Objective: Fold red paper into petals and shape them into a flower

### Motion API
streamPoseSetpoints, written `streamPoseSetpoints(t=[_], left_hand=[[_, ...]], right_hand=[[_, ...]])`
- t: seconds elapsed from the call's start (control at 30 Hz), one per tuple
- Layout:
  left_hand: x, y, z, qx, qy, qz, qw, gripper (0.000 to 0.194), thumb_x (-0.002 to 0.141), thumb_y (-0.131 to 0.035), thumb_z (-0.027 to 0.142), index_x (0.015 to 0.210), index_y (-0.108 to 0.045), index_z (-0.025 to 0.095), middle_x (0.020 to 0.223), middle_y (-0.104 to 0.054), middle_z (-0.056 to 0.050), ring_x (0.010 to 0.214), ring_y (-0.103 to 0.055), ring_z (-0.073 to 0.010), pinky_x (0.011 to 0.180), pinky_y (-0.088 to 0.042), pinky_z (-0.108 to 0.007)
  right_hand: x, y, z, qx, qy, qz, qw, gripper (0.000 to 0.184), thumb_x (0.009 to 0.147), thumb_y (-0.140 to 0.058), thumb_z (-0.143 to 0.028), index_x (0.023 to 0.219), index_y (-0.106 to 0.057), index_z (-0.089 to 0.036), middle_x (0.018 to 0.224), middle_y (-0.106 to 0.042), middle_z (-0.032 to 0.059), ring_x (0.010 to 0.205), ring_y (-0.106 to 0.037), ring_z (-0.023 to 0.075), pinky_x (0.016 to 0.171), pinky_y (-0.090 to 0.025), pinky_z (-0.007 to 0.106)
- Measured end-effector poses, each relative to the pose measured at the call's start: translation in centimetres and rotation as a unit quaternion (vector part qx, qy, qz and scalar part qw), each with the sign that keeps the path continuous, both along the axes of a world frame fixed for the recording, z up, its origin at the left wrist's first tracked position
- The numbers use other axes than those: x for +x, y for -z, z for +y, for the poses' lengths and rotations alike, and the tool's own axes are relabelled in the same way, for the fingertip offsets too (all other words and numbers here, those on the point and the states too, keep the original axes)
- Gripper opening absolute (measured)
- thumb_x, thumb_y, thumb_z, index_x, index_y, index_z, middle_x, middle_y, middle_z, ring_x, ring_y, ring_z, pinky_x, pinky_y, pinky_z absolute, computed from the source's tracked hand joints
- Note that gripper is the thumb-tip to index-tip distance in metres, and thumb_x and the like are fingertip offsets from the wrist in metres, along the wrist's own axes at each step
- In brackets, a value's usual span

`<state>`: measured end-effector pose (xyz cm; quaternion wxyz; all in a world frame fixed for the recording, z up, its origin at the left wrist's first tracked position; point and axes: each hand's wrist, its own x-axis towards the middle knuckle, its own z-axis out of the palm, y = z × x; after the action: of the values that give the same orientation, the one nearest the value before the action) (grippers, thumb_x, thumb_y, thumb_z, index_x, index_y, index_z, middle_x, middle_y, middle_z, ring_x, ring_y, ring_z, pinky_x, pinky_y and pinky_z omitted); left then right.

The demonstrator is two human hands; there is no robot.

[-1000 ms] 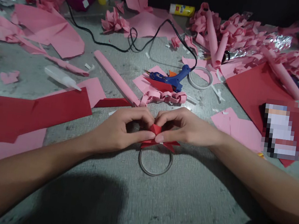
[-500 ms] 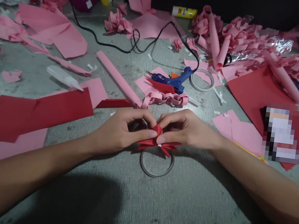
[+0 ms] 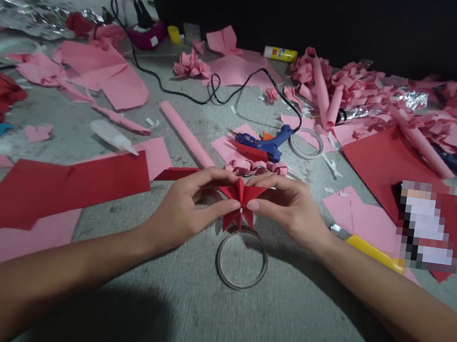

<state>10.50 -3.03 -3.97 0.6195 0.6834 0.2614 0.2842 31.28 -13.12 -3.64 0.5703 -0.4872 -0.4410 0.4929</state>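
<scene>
A red folded paper flower [image 3: 242, 200] with pointed petals and a small white spot at its centre is held up between both hands. My left hand [image 3: 190, 202] pinches its left petals between thumb and fingers. From the other side, my right hand [image 3: 291, 204] grips the right petals, thumb in front and fingers behind. Parts of the petals are hidden by the fingertips. Just below the flower a thin ring [image 3: 242, 260] lies flat on the table. Behind the hands sits a curled pink paper chain [image 3: 254, 167], partly covered.
A blue glue gun [image 3: 272, 143] with a black cord rests on paper beyond the hands. Near my right forearm lies a yellow cutter knife [image 3: 375, 253]. Red paper [image 3: 70, 184] and a white bottle [image 3: 110, 136] are at left; a phone [image 3: 427, 225] and crumpled pink paper [image 3: 361, 87] at right.
The flower has turned from edge-on to facing me, its petals now showing spread. Both hands have shifted their hold outward to the petals. The view has tilted up slightly.
</scene>
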Motion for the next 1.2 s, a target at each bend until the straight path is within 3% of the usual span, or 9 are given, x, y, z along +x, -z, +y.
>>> streamPoseSetpoints(t=[0.17, 0.3, 0.47, 0.63, 0.73, 0.8, 0.93, 1.03, 1.2], left_hand=[[-0.3, -0.2, -0.2, 0.066, 0.002, 0.008, 0.998, 0.024, 0.094, -0.082, 0.028, 0.118, -0.077, 0.024, 0.117, -0.077, -0.005, 0.103, -0.073, -0.0192, 0.087, -0.062, -0.03], [-0.4, -0.1, -0.2, 0.145, 0.02, -0.018, 0.989, 0.022, 0.096, -0.08, 0.021, 0.117, -0.075, 0.023, 0.114, -0.077, -0.005, 0.107, -0.073, -0.0199, 0.09, -0.061, -0.031], [-0.4, -0.1, 0.0, 0.303, 0.043, -0.095, 0.947, 0.027, 0.095, -0.075, 0.007, 0.118, -0.071, 0.02, 0.114, -0.076, -0.008, 0.11, -0.072, -0.0199, 0.1, -0.059, -0.034], [-0.6, -0.4, -0.1, 0.376, 0.049, -0.104, 0.919, 0.027, 0.09, -0.072, 0.001, 0.112, -0.067, 0.016, 0.111, -0.075, -0.011, 0.105, -0.073, -0.0193, 0.094, -0.059, -0.032], [-0.8, -0.8, -0.3, 0.348, 0.07, -0.111, 0.928, 0.025, 0.089, -0.075, 0.002, 0.107, -0.066, 0.017, 0.106, -0.074, -0.009, 0.098, -0.073, -0.0196, 0.086, -0.059, -0.032], [-0.9, -1.4, -0.5, 0.3, 0.083, -0.103, 0.945, 0.023, 0.089, -0.079, 0.005, 0.1, -0.065, 0.019, 0.1, -0.073, -0.006, 0.092, -0.072, -0.0183, 0.083, -0.058, -0.032], [-0.8, -2.6, -0.3, 0.138, 0.148, -0.031, 0.979, 0.02, 0.094, -0.08, 0.017, 0.084, -0.062, 0.019, 0.086, -0.07, -0.002, 0.08, -0.068, -0.0156, 0.075, -0.055, -0.03], [-0.5, -2.8, 0.2, 0.032, 0.183, 0.017, 0.982, 0.023, 0.096, -0.079, 0.024, 0.079, -0.064, 0.018, 0.083, -0.07, -0.002, 0.077, -0.066, -0.0155, 0.073, -0.053, -0.03], [-0.3, -1.9, 0.9, 0.008, 0.177, 0.026, 0.984, 0.022, 0.092, -0.084, 0.028, 0.079, -0.07, 0.018, 0.089, -0.072, -0.002, 0.081, -0.067, -0.015, 0.078, -0.053, -0.029]], right_hand=[[-0.7, -0.5, -0.8, 0.031, 0.015, -0.089, 0.995, 0.034, 0.086, -0.094, -0.03, 0.112, -0.074, -0.025, 0.125, -0.075, 0.0069, 0.113, -0.073, 0.0227, 0.099, -0.063, 0.038], [-1.2, -0.7, -1.4, 0.148, 0.027, -0.279, 0.948, 0.036, 0.094, -0.087, -0.025, 0.127, -0.072, -0.026, 0.127, -0.077, 0.0098, 0.118, -0.073, 0.0251, 0.107, -0.06, 0.042], [-1.3, -0.6, -1.7, 0.287, 0.054, -0.388, 0.874, 0.028, 0.098, -0.076, -0.012, 0.125, -0.07, -0.018, 0.116, -0.079, 0.0133, 0.109, -0.076, 0.0246, 0.096, -0.063, 0.041], [-1.2, -0.8, -1.8, 0.31, 0.03, -0.413, 0.856, 0.021, 0.097, -0.07, -0.007, 0.115, -0.068, -0.018, 0.107, -0.078, 0.0123, 0.102, -0.073, 0.0248, 0.089, -0.062, 0.042], [-1.2, -1.3, -1.9, 0.3, 0.013, -0.378, 0.876, 0.012, 0.098, -0.072, -0.01, 0.106, -0.068, -0.019, 0.103, -0.077, 0.0106, 0.097, -0.071, 0.0231, 0.086, -0.06, 0.041], [-1.3, -1.9, -1.9, 0.263, -0.008, -0.32, 0.91, 0.008, 0.098, -0.076, -0.015, 0.1, -0.068, -0.018, 0.099, -0.075, 0.0084, 0.092, -0.07, 0.0207, 0.085, -0.059, 0.038], [-1.0, -2.6, -1.7, 0.105, -0.104, -0.153, 0.977, 0.017, 0.093, -0.085, -0.023, 0.09, -0.069, -0.017, 0.092, -0.072, 0.0037, 0.083, -0.068, 0.0161, 0.077, -0.057, 0.031], [-0.6, -2.1, -1.4, 0.0, -0.151, -0.065, 0.986, 0.022, 0.09, -0.089, -0.029, 0.089, -0.071, -0.017, 0.09, -0.071, 0.002, 0.082, -0.067, 0.0156, 0.076, -0.055, 0.03], [0.1, -1.5, -0.8, -0.037, -0.148, -0.029, 0.988, 0.027, 0.086, -0.093, -0.035, 0.088, -0.073, -0.016, 0.092, -0.071, 0.0028, 0.081, -0.065, 0.015, 0.074, -0.053, 0.03]])
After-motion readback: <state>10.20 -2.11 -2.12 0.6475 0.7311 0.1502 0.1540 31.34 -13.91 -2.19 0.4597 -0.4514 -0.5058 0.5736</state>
